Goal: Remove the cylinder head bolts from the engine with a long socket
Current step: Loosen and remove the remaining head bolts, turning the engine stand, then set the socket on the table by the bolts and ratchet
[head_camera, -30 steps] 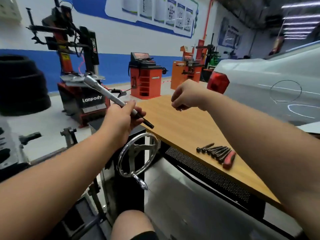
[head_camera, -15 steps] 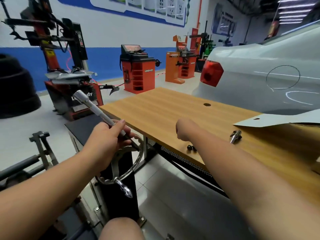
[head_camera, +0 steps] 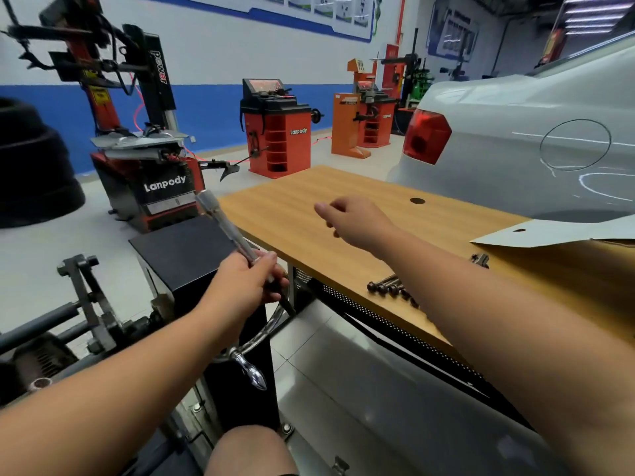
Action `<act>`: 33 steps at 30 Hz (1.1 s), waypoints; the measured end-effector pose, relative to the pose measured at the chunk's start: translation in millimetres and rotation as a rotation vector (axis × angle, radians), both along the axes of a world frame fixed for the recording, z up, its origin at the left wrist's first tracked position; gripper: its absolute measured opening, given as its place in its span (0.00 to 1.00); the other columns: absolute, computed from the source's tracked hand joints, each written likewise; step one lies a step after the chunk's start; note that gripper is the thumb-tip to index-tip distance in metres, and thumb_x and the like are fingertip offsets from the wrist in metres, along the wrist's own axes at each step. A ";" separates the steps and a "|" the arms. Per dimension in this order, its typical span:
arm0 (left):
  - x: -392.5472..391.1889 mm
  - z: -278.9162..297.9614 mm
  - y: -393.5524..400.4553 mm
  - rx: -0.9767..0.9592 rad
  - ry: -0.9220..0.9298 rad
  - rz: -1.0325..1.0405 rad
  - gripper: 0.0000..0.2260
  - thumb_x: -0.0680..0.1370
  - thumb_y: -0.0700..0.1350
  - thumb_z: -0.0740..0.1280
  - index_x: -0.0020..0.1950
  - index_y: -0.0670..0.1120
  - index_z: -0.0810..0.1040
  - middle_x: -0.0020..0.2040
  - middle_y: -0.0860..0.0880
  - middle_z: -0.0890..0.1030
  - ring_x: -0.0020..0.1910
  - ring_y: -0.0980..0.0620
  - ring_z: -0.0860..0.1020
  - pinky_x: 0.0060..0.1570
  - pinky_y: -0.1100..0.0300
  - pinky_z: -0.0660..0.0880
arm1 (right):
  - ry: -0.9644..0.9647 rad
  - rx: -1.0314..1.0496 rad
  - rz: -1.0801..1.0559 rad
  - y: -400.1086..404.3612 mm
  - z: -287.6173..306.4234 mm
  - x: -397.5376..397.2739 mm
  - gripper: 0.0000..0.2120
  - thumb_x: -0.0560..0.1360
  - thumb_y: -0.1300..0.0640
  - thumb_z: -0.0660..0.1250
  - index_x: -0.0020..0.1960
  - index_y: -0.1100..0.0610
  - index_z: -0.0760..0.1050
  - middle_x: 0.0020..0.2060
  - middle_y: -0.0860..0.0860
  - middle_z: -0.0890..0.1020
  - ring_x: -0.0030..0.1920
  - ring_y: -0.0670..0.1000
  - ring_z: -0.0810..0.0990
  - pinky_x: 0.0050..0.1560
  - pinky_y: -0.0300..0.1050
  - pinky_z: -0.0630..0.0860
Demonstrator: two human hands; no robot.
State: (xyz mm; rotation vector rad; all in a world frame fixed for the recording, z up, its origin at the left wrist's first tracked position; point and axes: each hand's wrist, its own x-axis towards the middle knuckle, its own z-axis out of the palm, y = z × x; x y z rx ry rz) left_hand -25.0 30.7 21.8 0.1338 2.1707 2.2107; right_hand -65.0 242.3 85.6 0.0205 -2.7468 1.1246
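Left hand: we see the left hand [head_camera: 249, 283] with its fingers curled round the lower end of the socket [head_camera: 226, 223], thumb laid along the shaft.
Socket: it rises tilted up and away to the left from the fist, its wide silver mouth at the top, in the air off the near-left corner of the table [head_camera: 309, 201].
Right hand: the right hand [head_camera: 357, 219] hangs over the table, well apart from the socket; its fingers are loosely bent and we see nothing in them.
Bolts: a row of dark bolts [head_camera: 390, 286] lies side by side near the table's front edge, heads toward us and to the left; the right forearm hides the far part of the row.
Engine: we cannot make out the cylinder head; only dark metal parts of the stand [head_camera: 86, 304] show at lower left.
Handwheel: a chrome handwheel [head_camera: 254, 345] with a shiny knob sits just below the left hand.
Table: a small metal tool [head_camera: 479, 260] lies behind the forearm, beside a grey sheet [head_camera: 549, 231].
Around us: a white car [head_camera: 515, 149] stands past the table, a tyre changer [head_camera: 147, 173] to the left.
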 end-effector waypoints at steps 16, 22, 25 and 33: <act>18.1 -5.6 2.8 -0.447 0.224 -0.200 0.03 0.83 0.51 0.64 0.53 0.58 0.77 0.36 0.62 0.82 0.35 0.62 0.80 0.32 0.70 0.73 | -0.065 -1.036 0.144 -96.3 -27.9 37.5 0.12 0.83 0.50 0.63 0.44 0.55 0.72 0.28 0.48 0.75 0.30 0.49 0.78 0.38 0.46 0.77; 27.1 -8.7 9.3 -0.519 0.146 -0.180 0.17 0.85 0.56 0.58 0.39 0.50 0.67 0.26 0.56 0.68 0.25 0.56 0.64 0.30 0.56 0.63 | -0.071 -1.342 -0.096 -100.5 -32.2 34.7 0.15 0.83 0.44 0.62 0.43 0.54 0.69 0.24 0.46 0.66 0.23 0.46 0.63 0.29 0.43 0.67; 24.7 5.8 11.4 -0.635 0.178 -0.166 0.14 0.85 0.55 0.58 0.41 0.52 0.72 0.26 0.57 0.73 0.22 0.60 0.67 0.26 0.62 0.63 | -0.064 -1.427 -0.163 -98.7 -27.5 30.2 0.16 0.82 0.43 0.63 0.43 0.54 0.68 0.24 0.46 0.65 0.23 0.46 0.61 0.27 0.41 0.64; 12.9 52.2 26.1 -0.819 0.241 -0.145 0.16 0.85 0.48 0.57 0.37 0.49 0.67 0.33 0.48 0.73 0.31 0.49 0.70 0.34 0.55 0.67 | -0.044 -1.481 -0.209 -91.9 4.1 12.4 0.17 0.81 0.42 0.63 0.43 0.55 0.71 0.22 0.46 0.66 0.20 0.45 0.63 0.22 0.37 0.64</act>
